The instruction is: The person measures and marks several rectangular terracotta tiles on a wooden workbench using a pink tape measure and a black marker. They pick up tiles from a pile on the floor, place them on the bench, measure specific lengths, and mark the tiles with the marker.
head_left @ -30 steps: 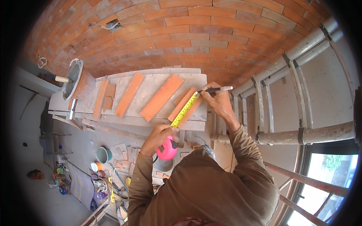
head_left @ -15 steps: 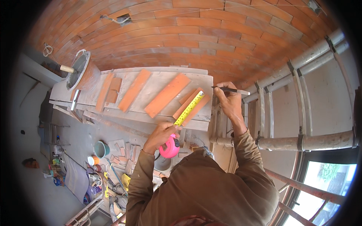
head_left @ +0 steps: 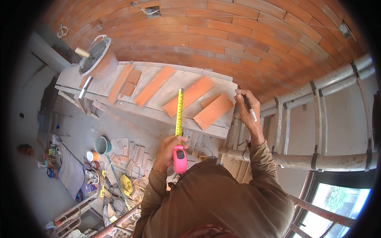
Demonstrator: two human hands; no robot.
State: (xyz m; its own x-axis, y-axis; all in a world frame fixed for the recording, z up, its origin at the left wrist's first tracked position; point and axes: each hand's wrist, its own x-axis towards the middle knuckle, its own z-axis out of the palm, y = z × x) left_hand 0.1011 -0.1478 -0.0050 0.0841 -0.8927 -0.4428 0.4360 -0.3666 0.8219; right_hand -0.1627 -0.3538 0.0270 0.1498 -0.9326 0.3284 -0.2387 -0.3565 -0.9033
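Note:
My left hand [head_left: 167, 150] is closed round a pink tape measure [head_left: 180, 162]. Its yellow blade [head_left: 179, 113] sticks out away from me, the tip over the near end of a long orange brick tile [head_left: 189, 96]. In my right hand [head_left: 249, 108], at the right end of the plank platform [head_left: 224, 84], is a dark marker pen [head_left: 251, 110] with a white end, tilted toward me. Closest to that hand lies another orange tile [head_left: 214, 113], partly covering a smaller piece [head_left: 210, 100]. More tiles [head_left: 154, 86] lie slanted farther left on the planks.
A mortar bucket [head_left: 99, 59] with a wooden-handled tool stands at the platform's left end. Behind rises an orange brick wall [head_left: 198, 29] with a string across it. Ladder-like scaffolding [head_left: 317, 115] is at right. Below left are broken tiles [head_left: 137, 154], a green bucket [head_left: 103, 145] and clutter.
The tape blade has swung left, off the rightmost tile. My right hand has turned, so the pen now slants toward me instead of lying sideways. The view has shifted slightly.

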